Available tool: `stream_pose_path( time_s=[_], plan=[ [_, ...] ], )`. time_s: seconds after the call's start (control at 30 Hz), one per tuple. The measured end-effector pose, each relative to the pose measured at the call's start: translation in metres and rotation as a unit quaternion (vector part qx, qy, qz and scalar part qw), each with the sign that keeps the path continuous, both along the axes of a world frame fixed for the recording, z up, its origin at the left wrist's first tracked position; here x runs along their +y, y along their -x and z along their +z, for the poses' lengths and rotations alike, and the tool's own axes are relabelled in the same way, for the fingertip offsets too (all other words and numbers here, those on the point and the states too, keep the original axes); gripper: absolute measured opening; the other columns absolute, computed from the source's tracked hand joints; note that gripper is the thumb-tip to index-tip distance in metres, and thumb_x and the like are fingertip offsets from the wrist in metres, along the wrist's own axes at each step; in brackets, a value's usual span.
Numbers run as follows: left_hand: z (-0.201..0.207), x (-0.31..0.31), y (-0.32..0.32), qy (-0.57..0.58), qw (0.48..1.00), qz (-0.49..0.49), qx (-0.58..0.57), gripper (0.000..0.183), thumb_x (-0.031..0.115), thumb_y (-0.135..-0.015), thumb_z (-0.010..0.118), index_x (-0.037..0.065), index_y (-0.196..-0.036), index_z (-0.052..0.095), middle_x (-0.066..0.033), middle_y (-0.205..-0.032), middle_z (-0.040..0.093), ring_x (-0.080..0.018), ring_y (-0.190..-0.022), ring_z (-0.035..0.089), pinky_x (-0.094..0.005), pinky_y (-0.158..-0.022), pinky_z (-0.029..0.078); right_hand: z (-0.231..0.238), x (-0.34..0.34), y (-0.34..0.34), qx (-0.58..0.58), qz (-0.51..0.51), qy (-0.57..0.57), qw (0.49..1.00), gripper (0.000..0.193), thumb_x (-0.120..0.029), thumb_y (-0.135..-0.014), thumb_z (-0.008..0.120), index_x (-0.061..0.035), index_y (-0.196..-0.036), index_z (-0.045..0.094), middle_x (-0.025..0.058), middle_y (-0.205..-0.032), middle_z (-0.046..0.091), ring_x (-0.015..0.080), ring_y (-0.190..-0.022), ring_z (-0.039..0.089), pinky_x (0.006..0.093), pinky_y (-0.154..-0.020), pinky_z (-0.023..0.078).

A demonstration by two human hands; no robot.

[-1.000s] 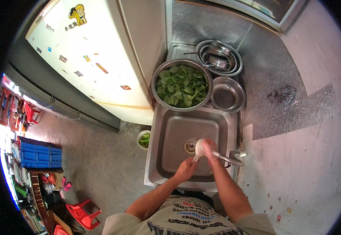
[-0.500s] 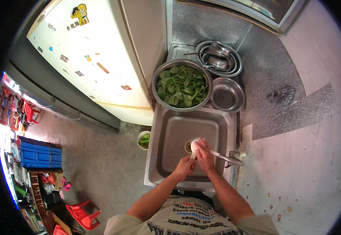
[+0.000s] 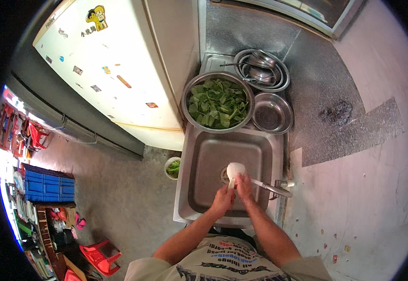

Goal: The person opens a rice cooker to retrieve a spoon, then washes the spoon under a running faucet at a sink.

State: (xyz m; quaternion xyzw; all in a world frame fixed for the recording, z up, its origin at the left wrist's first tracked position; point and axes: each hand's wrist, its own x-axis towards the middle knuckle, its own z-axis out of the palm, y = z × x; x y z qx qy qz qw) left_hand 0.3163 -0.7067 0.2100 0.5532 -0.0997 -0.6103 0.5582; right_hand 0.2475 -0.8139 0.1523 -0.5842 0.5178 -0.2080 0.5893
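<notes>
Over the steel sink (image 3: pixel 199 161), my left hand (image 3: pixel 223 199) is closed round the handle of a white serving spoon (image 3: pixel 235 169). The broad, rounded head of the spoon points away from me, partly above the drain (image 3: pixel 224 175). Close against the spoon's right side, where head and handle join, is my right hand (image 3: pixel 244 188). Its fingers are smeared by motion, so their grip is unclear. The faucet (image 3: pixel 279 191) reaches in from the right, and the tip of its pale spout sits beside my right fingers.
Beyond the sink stands a large steel bowl (image 3: pixel 185 107) of leafy greens, with a smaller steel basin (image 3: pixel 272 114) at its right. Stacked steel bowls (image 3: pixel 286 80) lie behind. A small bowl of greens (image 3: pixel 172 168) is on the floor left, near the white refrigerator (image 3: pixel 133 61).
My right hand has slid off the spoon's head toward its handle, so the round head now shows fully. My left hand keeps its hold and has shifted slightly right.
</notes>
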Motion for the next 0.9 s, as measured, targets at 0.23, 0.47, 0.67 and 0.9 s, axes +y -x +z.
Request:
stream_pose_path(
  time_s=[0.23, 0.47, 0.67, 0.9],
  plan=[
    [0.011, -0.011, -0.006, 0.009, 0.996, -0.008, -0.085, 0.024, 0.024, -0.098, 0.043, 0.005, -0.105, 0.055, -0.0006, -0.067, 0.049, -0.0083, -0.053, 0.043, -0.0267, -0.046, 0.035, 0.009, -0.011, -0.003, -0.177, -0.118, -0.266, 0.940, 0.037, -0.035, -0.093, 0.049, -0.0026, -0.104, 0.062, 0.0076, -0.091, 0.064, 0.0148, -0.084, 0.059, 0.0297, -0.068, 0.046],
    [-0.007, 0.002, 0.018, 0.073, 0.941, -0.091, -0.317, 0.022, 0.021, -0.094, 0.046, 0.003, -0.104, 0.053, -0.0213, -0.083, 0.060, -0.0424, -0.081, 0.057, -0.0464, -0.068, 0.044, -0.014, -0.068, 0.021, 0.029, 0.143, 0.109, 0.983, 0.042, -0.034, -0.089, 0.052, -0.0001, -0.113, 0.058, 0.0192, -0.105, 0.062, 0.0342, -0.099, 0.059, 0.0429, -0.085, 0.046],
    [-0.009, 0.012, 0.006, 0.010, 0.927, -0.087, -0.366, 0.020, 0.022, -0.092, 0.048, 0.004, -0.101, 0.049, -0.0272, -0.088, 0.060, -0.0482, -0.086, 0.055, -0.0554, -0.070, 0.043, 0.064, -0.011, -0.005, 0.100, 0.235, 0.495, 0.830, 0.036, -0.016, -0.079, 0.064, -0.0090, -0.114, 0.060, 0.0152, -0.107, 0.061, 0.0353, -0.101, 0.056, 0.0437, -0.090, 0.044],
    [-0.005, 0.019, 0.015, 0.048, 0.898, -0.112, -0.423, 0.014, 0.019, -0.091, 0.047, 0.006, -0.096, 0.046, -0.0265, -0.075, 0.059, -0.0502, -0.073, 0.055, -0.0578, -0.061, 0.042, 0.029, -0.060, 0.003, 0.184, 0.170, 0.031, 0.968, 0.044, -0.044, -0.087, 0.051, -0.0015, -0.090, 0.062, 0.0177, -0.086, 0.062, 0.0332, -0.084, 0.059, 0.0448, -0.070, 0.044]
  ],
)
